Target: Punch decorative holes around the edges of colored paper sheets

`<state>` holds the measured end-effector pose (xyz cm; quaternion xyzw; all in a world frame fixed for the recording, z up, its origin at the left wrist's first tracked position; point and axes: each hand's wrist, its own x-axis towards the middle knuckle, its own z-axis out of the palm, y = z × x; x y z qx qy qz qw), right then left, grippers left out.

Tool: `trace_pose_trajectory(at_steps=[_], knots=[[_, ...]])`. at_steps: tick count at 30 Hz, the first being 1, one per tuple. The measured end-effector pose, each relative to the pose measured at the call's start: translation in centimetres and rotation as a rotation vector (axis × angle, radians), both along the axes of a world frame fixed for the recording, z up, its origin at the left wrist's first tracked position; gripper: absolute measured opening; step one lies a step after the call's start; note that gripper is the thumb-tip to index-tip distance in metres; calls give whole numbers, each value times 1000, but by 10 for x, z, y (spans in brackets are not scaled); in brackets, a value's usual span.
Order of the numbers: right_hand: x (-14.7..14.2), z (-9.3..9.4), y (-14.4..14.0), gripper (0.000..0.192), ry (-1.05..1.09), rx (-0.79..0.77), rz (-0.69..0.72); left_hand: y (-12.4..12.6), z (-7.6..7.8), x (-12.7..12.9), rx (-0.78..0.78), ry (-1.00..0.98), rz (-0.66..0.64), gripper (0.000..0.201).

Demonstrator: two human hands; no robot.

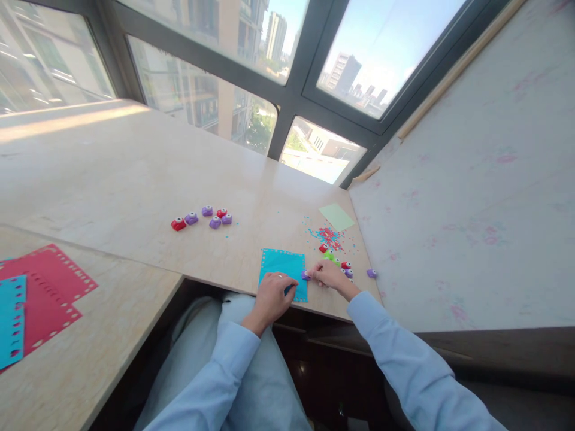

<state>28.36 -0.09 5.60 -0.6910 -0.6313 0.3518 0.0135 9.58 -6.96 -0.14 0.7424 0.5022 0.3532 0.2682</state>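
Note:
A blue paper sheet [283, 267] with punched holes along its edges lies at the near edge of the stone sill. My left hand [274, 293] rests flat on its lower part, pinning it down. My right hand [327, 275] grips a small purple paper punch [306, 275] set against the sheet's right edge. Just right of that hand lie a few more small punches [344, 266], red, green and purple, and another purple punch [371, 273] sits apart near the wall.
A cluster of red and purple punches [204, 218] lies at mid-sill. Red and blue confetti [330, 236] is scattered by a light green sheet [336, 216]. Punched red sheets [45, 287] and a blue sheet [11, 320] lie on the left counter. A wall stands at right.

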Motion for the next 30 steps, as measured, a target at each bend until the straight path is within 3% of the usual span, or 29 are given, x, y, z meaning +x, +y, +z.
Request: trace_pose_trajectory(at_steps=[3, 6, 10, 14, 18, 22, 30], knots=[[-3, -5, -11, 15, 104, 148, -29, 0, 1, 4, -3, -6, 45, 13], [-10, -6, -18, 26, 176, 240, 32, 0, 2, 10, -3, -9, 98, 13], [-11, 1, -19, 17, -28, 344, 192, -1, 1, 14, 5, 3, 152, 13], [5, 13, -15, 14, -82, 430, 229, -2, 0, 11, 13, 3, 109, 13], [27, 26, -4, 21, -25, 506, 179, -3, -2, 5, 27, -6, 45, 13], [53, 34, 19, 27, -153, 465, 71, -3, -4, 0, 27, -28, -6, 12], [107, 24, 55, 20, -322, 307, -144, 2, -5, -13, 37, -51, -111, 14]])
